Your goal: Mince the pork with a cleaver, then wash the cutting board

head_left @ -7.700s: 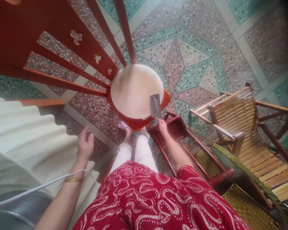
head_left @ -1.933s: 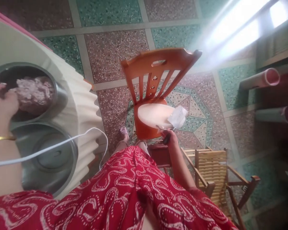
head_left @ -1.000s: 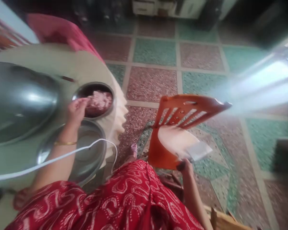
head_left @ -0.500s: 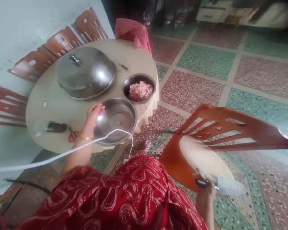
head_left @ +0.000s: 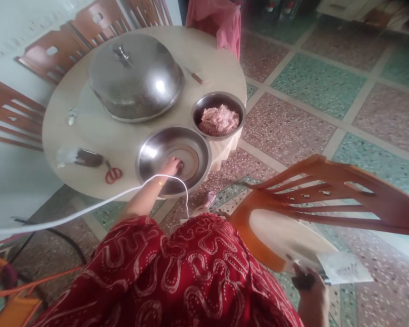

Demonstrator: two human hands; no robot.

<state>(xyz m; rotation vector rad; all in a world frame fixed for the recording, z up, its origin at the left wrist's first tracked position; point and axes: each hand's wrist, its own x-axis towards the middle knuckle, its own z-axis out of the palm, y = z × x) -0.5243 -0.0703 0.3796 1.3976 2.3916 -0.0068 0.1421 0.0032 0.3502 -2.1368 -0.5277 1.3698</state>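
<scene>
My left hand (head_left: 172,166) reaches into a wide steel basin (head_left: 146,156), fingers curled down over the round, pale, brown-edged middle of its bottom. A small dark bit shows at the fingertips; I cannot make out what it is. A white cable (head_left: 98,206) crosses in front of that forearm. Low on the right, my right hand (head_left: 310,284) is closed around the dark handle of a cleaver (head_left: 344,268), its broad blade pointing right, beside a chair seat. Behind the basin, a smaller steel bowl (head_left: 196,106) holds a mound of minced meat (head_left: 220,120).
A large domed steel lid (head_left: 136,81) sits on the round table (head_left: 98,136). Red-handled scissors (head_left: 113,175), a dark packet (head_left: 88,158) and a brown-handled knife (head_left: 196,78) lie around it. A wooden chair (head_left: 347,195) stands at right; more chairs line the wall.
My left hand has moved from the basin's left rim down into its middle. The right hand has shifted slightly right and down, still holding the cleaver. The view has tilted a little.
</scene>
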